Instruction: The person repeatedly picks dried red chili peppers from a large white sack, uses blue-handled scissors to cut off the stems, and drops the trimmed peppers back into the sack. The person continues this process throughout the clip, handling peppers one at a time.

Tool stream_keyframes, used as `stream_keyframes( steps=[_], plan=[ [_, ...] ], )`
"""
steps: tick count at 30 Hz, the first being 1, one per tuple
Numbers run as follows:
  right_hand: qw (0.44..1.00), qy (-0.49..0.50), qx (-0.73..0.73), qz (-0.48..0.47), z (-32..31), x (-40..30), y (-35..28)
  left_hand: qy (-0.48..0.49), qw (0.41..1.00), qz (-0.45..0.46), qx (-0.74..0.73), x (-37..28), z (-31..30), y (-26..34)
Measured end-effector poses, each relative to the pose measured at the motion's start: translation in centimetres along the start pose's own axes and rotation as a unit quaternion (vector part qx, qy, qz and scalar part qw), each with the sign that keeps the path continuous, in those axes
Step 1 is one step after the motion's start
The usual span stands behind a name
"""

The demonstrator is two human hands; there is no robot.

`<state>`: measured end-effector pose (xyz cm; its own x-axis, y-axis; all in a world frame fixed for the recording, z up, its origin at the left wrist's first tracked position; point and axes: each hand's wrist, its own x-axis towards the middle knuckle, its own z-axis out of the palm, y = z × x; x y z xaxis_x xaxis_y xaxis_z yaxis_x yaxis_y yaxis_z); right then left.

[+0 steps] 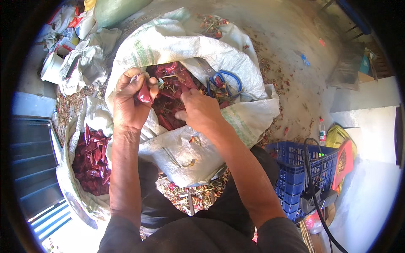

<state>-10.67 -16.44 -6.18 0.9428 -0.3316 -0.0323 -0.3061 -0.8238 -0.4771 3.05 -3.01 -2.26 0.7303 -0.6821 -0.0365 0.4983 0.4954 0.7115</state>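
My left hand (134, 95) is closed around a glossy dark-red dried chili pepper (145, 94) at the left rim of a white woven sack (177, 49). My right hand (201, 109) is inside the sack's mouth, over a heap of red chili peppers (167, 90) with stems. Its fingertips point down into the heap, and whether they grip a pepper is hard to see. Blue-handled scissors (226, 80) lie at the sack's right inner side, their metal blades towards the far rim. The sack's near side hangs between my knees.
A second sack (71, 177) at left holds more red peppers (93, 161). A blue plastic crate (291, 177) with a black cable (311, 177) stands at right, near a bottle (322, 132). Stems and scraps (202, 196) litter the floor. White bags (84, 68) and a bucket (51, 67) stand far left.
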Motion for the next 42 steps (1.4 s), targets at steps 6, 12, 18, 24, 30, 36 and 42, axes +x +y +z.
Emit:
stream_keyframes(
  steps=[6,12,18,24,30,36,42],
  plan=[
    [0.998,-0.032,-0.041,-0.027,1.9,0.0,0.0,0.024,0.992,-0.031,0.118,0.0,1.2,-0.1],
    [0.938,0.069,0.327,0.091,-0.9,0.3,0.2,0.066,0.921,-0.096,0.372,-0.8,1.5,1.2],
    [0.909,0.066,0.404,0.074,-0.3,0.5,-0.1,0.004,0.897,-0.083,0.434,-1.0,2.0,-0.9],
    [0.973,0.087,0.213,-0.022,-0.8,0.1,-0.1,-0.021,0.865,-0.036,0.500,-1.0,1.2,-2.0],
    [0.880,0.139,0.451,0.039,-2.2,0.1,-0.4,-0.030,0.747,0.009,0.665,-1.5,3.4,-1.4],
    [0.956,0.236,0.150,-0.086,-2.4,0.4,-0.3,-0.060,0.747,0.050,0.660,-2.1,3.8,-2.0],
    [0.959,0.251,-0.042,-0.123,-3.1,0.2,-1.5,-0.046,0.737,0.041,0.673,-2.0,3.2,-2.5]
  ],
)
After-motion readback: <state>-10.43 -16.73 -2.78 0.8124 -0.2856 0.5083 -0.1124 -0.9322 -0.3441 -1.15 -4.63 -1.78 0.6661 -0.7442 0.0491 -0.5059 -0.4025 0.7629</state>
